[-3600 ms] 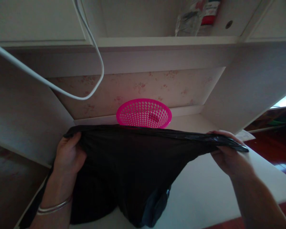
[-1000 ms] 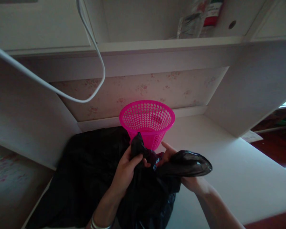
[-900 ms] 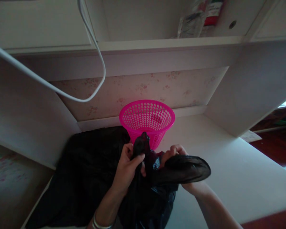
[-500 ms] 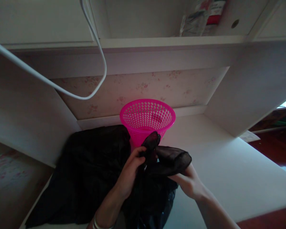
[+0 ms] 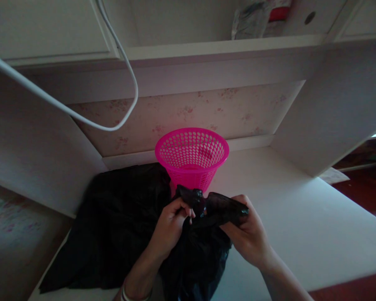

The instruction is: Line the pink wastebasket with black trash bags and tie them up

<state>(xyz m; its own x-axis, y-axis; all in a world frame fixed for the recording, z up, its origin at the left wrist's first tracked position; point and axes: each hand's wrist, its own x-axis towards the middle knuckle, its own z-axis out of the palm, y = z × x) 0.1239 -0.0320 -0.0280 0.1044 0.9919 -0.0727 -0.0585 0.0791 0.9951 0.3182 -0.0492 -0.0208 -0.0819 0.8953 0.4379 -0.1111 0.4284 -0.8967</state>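
A black plastic bag (image 5: 203,255) hangs bunched between my two hands, its lower part spreading over the white surface. My left hand (image 5: 170,225) is closed on one gathered side of its top. On the other side, my right hand (image 5: 249,234) pinches a stretched, thin flap of the same bag. Just beyond my hands stands a pink perforated basket (image 5: 192,170), upright, and a red or pink patch shows through its holes. Another spread of black plastic (image 5: 118,221) lies left of my left arm; whether it joins the held bag I cannot tell.
A white cable (image 5: 103,125) loops down at upper left. Above the basket runs a shelf edge (image 5: 188,52), with a clear plastic package (image 5: 249,21) on it. White panels (image 5: 341,100) flank the white surface (image 5: 300,217). Reddish floor shows at right.
My right hand has turned and wrapped its fingers over the bag's flap. My left hand has drawn its gathered part slightly down. The view has shifted a little.
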